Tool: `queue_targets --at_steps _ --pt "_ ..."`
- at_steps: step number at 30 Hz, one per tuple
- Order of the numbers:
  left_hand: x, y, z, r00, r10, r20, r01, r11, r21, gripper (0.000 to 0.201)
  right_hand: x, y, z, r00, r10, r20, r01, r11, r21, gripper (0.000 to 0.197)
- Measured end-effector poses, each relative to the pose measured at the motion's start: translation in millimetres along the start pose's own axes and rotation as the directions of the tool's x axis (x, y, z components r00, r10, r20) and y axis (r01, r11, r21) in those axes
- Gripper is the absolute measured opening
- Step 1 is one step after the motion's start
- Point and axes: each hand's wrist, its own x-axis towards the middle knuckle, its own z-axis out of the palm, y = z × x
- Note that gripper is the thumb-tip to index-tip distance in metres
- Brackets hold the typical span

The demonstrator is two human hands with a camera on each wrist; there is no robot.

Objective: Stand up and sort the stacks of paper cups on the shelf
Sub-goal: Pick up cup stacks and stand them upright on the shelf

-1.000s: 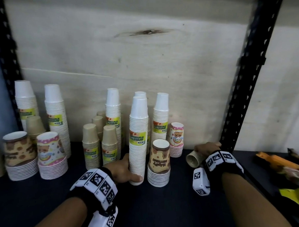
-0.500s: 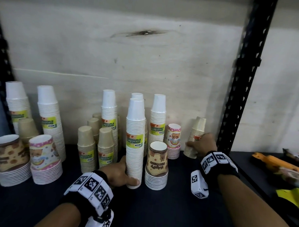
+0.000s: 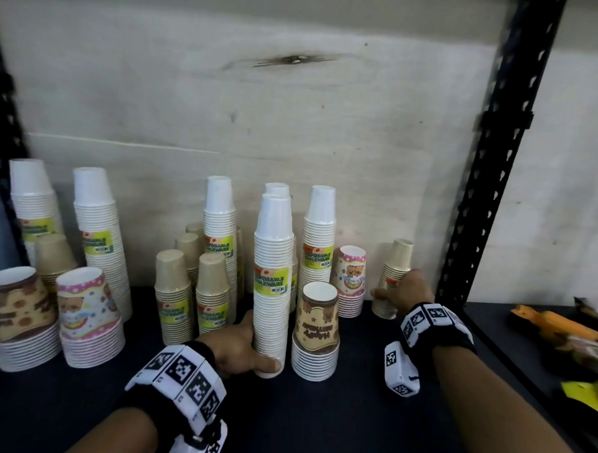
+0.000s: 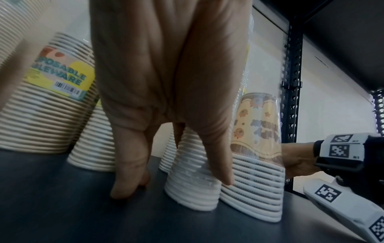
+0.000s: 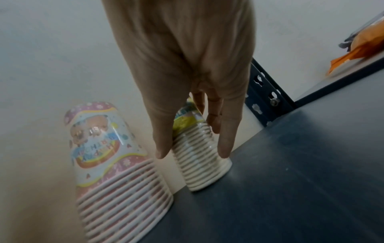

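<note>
Since a second ago my right hand [image 3: 407,292] has stood the kraft stack [image 3: 393,281] upright on the shelf [image 3: 351,417], fingers [image 5: 225,144] clamped low; left hand [image 3: 241,347] grips the tall white stack [image 3: 271,283], axis vertical.

Left hand [image 4: 166,92] — grip round white cup stack [image 4: 193,185]

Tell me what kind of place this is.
Probably a stockroom or shop storage shelf: a black perforated metal rack upright, a dark shelf board, and many shrink-wrapped stacks of paper cups with barcoded retail labels.
</note>
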Motion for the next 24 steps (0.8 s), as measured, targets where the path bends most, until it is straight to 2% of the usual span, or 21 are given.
queue_targets --at_steps 6,8,11,14,16,18,24 --pt "-1 1 1 1.0 -0.005 -0.003 0.005 1.0 -0.005 0.101 18 11 4 0.995 -0.001 0.101 0.01 0.996 -0.092 0.085" --pt "-1 0 0 1.0 -0.009 -0.002 0.009 1.0 0.001 0.101 13 8 -2 0.985 0.019 0.17 0.002 0.992 -0.125 0.076" --pt "-1 0 0 1.0 -0.014 0.005 0.014 1.0 0.004 0.101 14 9 -8 0.955 0.063 0.289 -0.027 0.992 -0.125 0.051" --pt "-1 1 0 1.0 -0.014 0.017 0.013 1.0 0.012 0.102 25 17 -11 0.944 0.03 0.327 0.01 0.992 -0.122 0.058" --pt "0 1 0 1.0 -0.017 0.019 0.017 1.0 0.015 0.101 26 18 -12 0.934 0.008 0.357 0.029 0.995 -0.096 0.049" --pt "0 2 -1 1.0 -0.021 0.023 0.021 1.0 0.015 0.101 21 16 -15 0.932 0.006 0.362 0.027 0.996 -0.085 0.038" --pt "0 2 -1 0.999 -0.032 0.022 0.031 0.999 0.022 0.101 11 9 -16 0.952 -0.014 0.307 0.062 0.987 -0.148 0.032"
